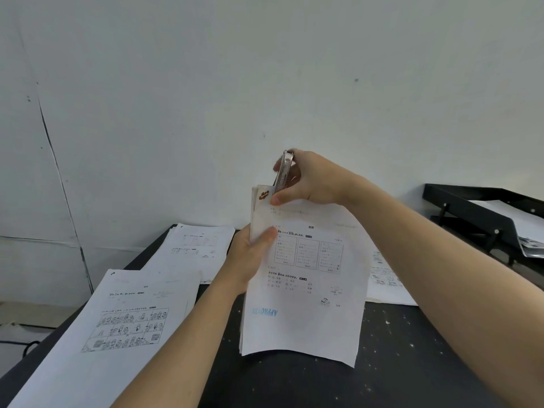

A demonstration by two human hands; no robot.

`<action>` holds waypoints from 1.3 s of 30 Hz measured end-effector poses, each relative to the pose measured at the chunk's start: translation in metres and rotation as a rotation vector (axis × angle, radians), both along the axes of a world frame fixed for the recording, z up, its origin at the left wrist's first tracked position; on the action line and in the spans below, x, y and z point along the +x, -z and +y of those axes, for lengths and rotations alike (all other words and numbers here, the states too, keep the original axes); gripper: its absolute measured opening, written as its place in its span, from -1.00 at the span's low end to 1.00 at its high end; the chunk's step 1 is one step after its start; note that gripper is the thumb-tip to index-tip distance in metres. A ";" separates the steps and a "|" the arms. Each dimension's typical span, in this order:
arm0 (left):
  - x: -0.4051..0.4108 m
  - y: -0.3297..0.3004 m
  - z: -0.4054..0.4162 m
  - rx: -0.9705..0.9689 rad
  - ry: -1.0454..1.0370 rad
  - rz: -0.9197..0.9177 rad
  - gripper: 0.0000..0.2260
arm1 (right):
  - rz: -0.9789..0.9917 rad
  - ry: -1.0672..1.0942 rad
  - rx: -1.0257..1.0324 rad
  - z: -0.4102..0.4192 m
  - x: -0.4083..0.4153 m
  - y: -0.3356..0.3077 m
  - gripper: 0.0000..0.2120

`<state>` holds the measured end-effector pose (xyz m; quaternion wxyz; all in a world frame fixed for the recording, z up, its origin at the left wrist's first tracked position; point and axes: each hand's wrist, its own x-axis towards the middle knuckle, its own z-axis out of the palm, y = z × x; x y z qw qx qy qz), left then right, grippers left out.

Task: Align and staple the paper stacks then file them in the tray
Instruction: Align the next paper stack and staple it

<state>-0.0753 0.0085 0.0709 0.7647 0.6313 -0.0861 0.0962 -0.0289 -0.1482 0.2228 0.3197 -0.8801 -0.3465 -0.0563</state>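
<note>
My left hand [252,257] grips a paper stack [306,290] by its left edge and holds it upright above the black table [397,363]. The front sheet carries printed tables and a blue stamp. My right hand [309,181] grips a metal stapler [284,172] set over the stack's top left corner. A black filing tray [471,207] stands at the far right, with white sheets lying in it.
A paper stack with cartoon panels [117,325] lies at the table's left front. Another stack [194,248] sits behind it near the wall. More printed sheets [385,278] lie behind the held stack, to the right. A white wall rises close behind the table.
</note>
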 end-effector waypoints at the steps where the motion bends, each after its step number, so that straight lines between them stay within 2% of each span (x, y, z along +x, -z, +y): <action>1: 0.000 0.000 0.000 0.001 0.001 -0.002 -0.84 | 0.008 -0.021 -0.010 0.000 0.000 0.000 -0.56; 3: 0.000 0.000 0.000 0.009 0.005 -0.003 -0.84 | 0.040 -0.056 -0.004 -0.002 0.000 0.000 -0.74; 5: 0.000 0.000 0.000 0.016 0.007 -0.005 -0.83 | 0.047 -0.067 -0.005 -0.004 0.000 0.000 -0.79; 12: 0.000 0.000 -0.002 -0.014 0.015 -0.022 -0.84 | 0.000 -0.092 0.001 -0.001 -0.001 0.003 -0.77; 20: 0.000 -0.001 -0.002 -0.043 0.006 -0.029 -0.87 | -0.185 -0.079 -0.094 0.004 0.001 0.009 -0.73; 39: 0.001 -0.013 -0.002 0.011 0.000 -0.038 -0.87 | -0.287 -0.068 -0.120 -0.006 -0.005 0.011 -0.75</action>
